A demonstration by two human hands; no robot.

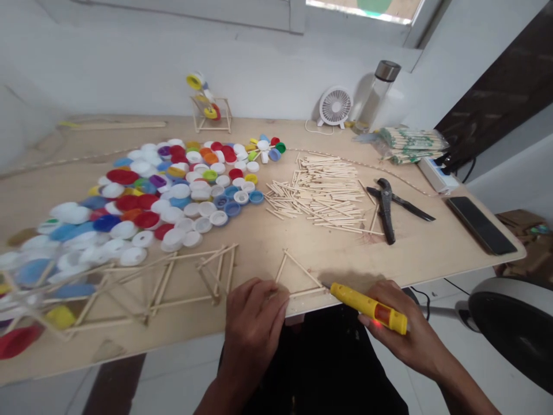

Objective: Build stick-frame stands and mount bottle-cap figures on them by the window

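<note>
A small triangle of thin wooden sticks lies at the table's front edge. My left hand is at its left corner, fingers drawn together and gripping the sticks there; the fingertips partly hide that corner. In my right hand is a yellow glue pen with a red light glowing near its back end. Its dark tip points left and meets, or nearly meets, the triangle's right corner. Left of my left hand, a longer frame of joined sticks lies along the front edge.
Many coloured bottle caps cover the left side. Loose sticks are heaped mid-table, beside black-handled cutters. A phone, power strip, bagged sticks, bottle, white fan and stick-and-cap model stand around.
</note>
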